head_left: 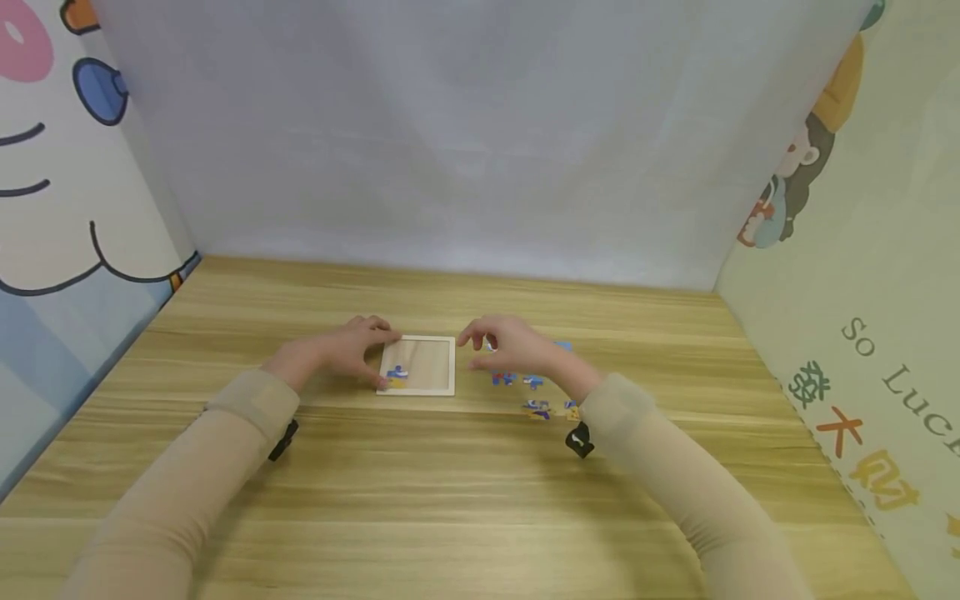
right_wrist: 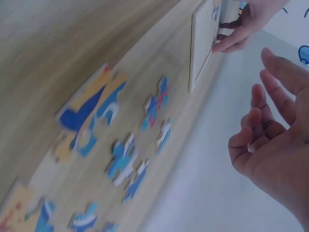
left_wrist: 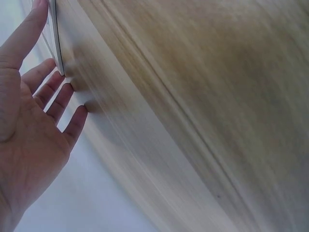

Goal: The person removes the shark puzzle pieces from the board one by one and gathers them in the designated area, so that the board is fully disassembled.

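Note:
A square wooden puzzle tray (head_left: 452, 367) with a pale rim lies on the table. In its near left corner sit blue and yellow jigsaw pieces (head_left: 397, 375). My left hand (head_left: 348, 348) rests at the tray's left side, thumb by the near corner and fingertips at the far corner. The left wrist view shows these fingers (left_wrist: 60, 104) fairly straight and spread. To the right of the tray my right hand (head_left: 510, 343) hovers with loosely bent fingers and nothing between them. Below it lie loose jigsaw pieces (head_left: 533, 382), partly hidden by the hand in the head view.
More loose pieces (right_wrist: 121, 159) spread over the wooden table (head_left: 420, 500) on the right, some overlapping or close together (right_wrist: 91, 108). Behind the table hangs a plain pale cloth (head_left: 450, 150). Printed panels (head_left: 862, 292) stand at both sides.

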Demonstrator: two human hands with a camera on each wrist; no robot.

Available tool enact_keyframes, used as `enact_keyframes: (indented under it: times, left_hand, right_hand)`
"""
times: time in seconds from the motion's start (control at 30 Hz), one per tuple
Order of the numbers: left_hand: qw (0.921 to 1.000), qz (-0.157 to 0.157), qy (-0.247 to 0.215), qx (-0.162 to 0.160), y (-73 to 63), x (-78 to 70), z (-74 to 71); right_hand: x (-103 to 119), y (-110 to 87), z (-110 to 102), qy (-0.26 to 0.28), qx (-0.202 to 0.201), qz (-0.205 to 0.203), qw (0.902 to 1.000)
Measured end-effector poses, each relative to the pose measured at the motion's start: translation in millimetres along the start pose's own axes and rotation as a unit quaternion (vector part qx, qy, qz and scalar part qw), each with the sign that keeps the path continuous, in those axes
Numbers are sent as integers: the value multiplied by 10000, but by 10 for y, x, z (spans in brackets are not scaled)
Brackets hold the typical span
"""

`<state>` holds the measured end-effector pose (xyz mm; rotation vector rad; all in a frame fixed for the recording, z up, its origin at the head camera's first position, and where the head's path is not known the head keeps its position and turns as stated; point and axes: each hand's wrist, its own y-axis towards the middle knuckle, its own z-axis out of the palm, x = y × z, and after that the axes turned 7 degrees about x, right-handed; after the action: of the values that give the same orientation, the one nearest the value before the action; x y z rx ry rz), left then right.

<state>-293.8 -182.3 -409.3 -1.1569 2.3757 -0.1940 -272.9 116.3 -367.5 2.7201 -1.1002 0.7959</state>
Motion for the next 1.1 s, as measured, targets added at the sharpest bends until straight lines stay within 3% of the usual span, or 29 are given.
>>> enact_keyframes:
  times: [0.33, 0.57, 0.93, 1.1]
  left_hand:
    - [10000, -28, 79, 19, 5, 9, -9]
    - [9999, -28, 153, 17, 16, 40, 6]
    - [9997, 153, 143, -125, 6, 56, 25]
    - [9996, 173, 155, -137, 2, 65, 30]
  right_hand:
    - [44, 336, 167, 368, -26, -100, 9993]
    - [36, 506, 316, 715, 225, -56, 9972]
    - [-5, 674, 475, 680, 757, 0, 9948]
    - [12, 718, 497, 376, 945, 90, 9948]
